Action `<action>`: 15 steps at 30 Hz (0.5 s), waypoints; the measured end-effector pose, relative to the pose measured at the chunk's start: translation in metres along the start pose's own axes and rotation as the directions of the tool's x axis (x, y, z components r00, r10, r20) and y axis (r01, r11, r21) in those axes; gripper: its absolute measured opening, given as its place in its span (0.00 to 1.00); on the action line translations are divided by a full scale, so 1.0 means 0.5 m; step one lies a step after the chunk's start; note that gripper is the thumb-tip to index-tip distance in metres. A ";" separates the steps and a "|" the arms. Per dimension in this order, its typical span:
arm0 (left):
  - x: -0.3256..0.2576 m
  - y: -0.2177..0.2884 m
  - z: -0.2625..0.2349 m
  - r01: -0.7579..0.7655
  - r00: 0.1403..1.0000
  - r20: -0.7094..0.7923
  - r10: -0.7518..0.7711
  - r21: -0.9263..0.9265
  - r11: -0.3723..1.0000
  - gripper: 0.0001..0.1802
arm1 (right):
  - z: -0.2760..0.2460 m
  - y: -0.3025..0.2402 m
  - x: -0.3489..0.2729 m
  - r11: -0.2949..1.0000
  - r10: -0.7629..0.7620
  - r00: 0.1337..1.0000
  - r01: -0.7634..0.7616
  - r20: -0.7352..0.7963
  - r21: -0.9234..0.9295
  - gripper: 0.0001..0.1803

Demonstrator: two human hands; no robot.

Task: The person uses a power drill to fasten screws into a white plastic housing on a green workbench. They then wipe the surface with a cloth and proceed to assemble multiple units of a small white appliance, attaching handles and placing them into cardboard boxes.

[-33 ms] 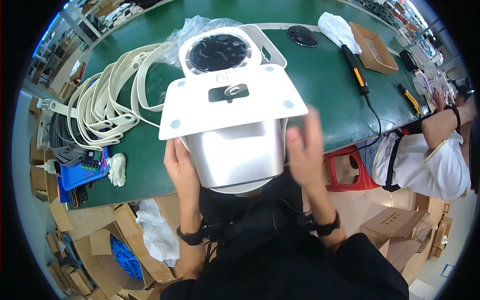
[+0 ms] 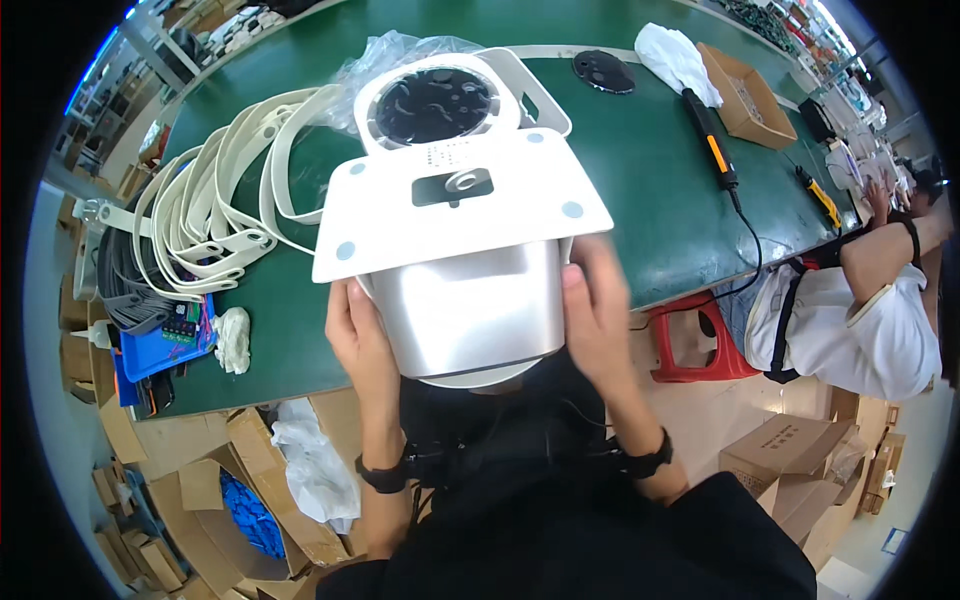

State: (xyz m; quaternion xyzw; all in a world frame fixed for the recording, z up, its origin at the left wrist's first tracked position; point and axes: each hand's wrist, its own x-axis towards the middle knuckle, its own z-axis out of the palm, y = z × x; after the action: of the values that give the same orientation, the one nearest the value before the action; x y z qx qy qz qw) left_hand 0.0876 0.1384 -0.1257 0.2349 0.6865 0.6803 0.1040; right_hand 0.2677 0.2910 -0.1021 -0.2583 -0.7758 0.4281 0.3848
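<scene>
A white-and-silver appliance housing (image 2: 470, 310) is tilted in front of me. Its flat white base plate (image 2: 400, 225) faces up, with round pale feet at the corners and a dark slot holding a white ring-ended tab. My left hand (image 2: 360, 335) grips its left side, the fingers partly hidden under the plate. On the opposite side, my right hand (image 2: 600, 320) closes against the silver wall, thumb up, slightly blurred. Just behind stands another white unit (image 2: 505, 120) with a round black top (image 2: 435, 107), beside crumpled clear plastic (image 2: 385, 60).
Cream straps (image 2: 225, 215) lie coiled at the left, above a blue tray (image 2: 160, 350) with circuit boards. A black electric screwdriver (image 2: 710, 145), a black disc (image 2: 604, 72) and a small carton (image 2: 750, 95) are at the right. A co-worker (image 2: 850, 330) sits by a red stool (image 2: 695, 345).
My right hand has come in from just beside the housing and now rests against its right side. The housing has shifted very slightly left.
</scene>
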 end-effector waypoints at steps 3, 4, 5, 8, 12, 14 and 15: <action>-0.022 0.003 -0.012 -0.065 0.997 0.039 0.063 0.034 0.997 0.21 | 0.037 0.008 -0.021 1.000 0.014 0.995 -0.013 -0.099 0.010 0.21; -0.028 0.008 -0.007 -0.106 0.993 0.055 0.104 0.030 0.994 0.21 | 0.037 0.006 -0.017 0.999 0.033 0.995 -0.030 -0.097 0.037 0.21; -0.032 0.013 -0.002 -0.146 0.987 0.069 0.144 0.026 0.989 0.20 | 0.033 0.000 -0.008 0.997 0.052 0.994 -0.046 -0.092 0.064 0.21; -0.030 0.030 -0.011 -0.194 0.970 0.171 0.170 0.135 0.972 0.20 | 0.008 0.012 0.003 0.997 0.035 0.999 -0.036 0.023 0.062 0.22; -0.002 0.037 -0.050 -0.442 0.865 0.402 0.301 0.325 0.836 0.21 | -0.034 0.028 0.023 0.996 -0.092 0.972 0.094 0.216 -0.003 0.25; 0.008 0.041 -0.069 -0.517 0.809 0.490 0.326 0.326 0.792 0.24 | -0.045 0.014 0.034 0.998 -0.067 0.945 0.067 0.319 0.011 0.27; 0.015 0.046 -0.071 -0.548 0.786 0.517 0.338 0.330 0.769 0.24 | -0.051 0.026 0.037 0.992 -0.124 0.934 0.120 0.334 0.033 0.27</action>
State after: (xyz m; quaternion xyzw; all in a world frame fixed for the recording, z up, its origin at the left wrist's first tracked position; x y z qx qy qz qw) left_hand 0.0688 0.1094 -0.1001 0.5551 0.7104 0.4318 0.0247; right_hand 0.2791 0.3229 -0.0979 -0.1307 -0.8421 0.4455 0.2744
